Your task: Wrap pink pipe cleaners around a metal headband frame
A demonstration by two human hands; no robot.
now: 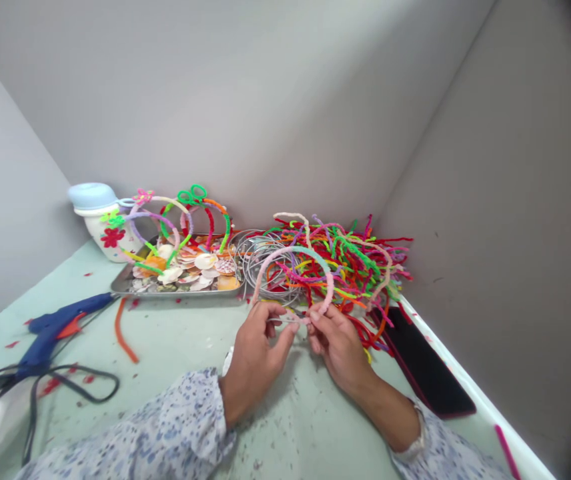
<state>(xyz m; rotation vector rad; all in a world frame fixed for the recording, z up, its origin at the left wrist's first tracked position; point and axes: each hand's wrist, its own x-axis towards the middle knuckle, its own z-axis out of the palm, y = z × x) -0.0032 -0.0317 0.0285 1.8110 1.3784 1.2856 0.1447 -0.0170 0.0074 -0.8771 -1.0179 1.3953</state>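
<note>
In front of me, a hoop (329, 280) wrapped in pale pink and light blue pipe cleaner stands upright between both hands. My left hand (258, 343) is closed on its lower left side, where a stretch of thin bare wire shows between the fingers. The fingers of my right hand (339, 347) pinch the pink wrapped part at the lower right, close to the bare wire. Just behind the hoop lie coils of silvery wire (245, 267) and a tangled heap of coloured pipe cleaners (365, 257).
A metal tray (175, 294) at the back holds shells and finished-looking decorated hoops (225, 223). Beside it stands a white cup with a blue lid (93, 197). A blue glue gun (48, 340) with a black cord lies left, near an orange pipe cleaner (123, 337). A black phone (428, 360) lies right.
</note>
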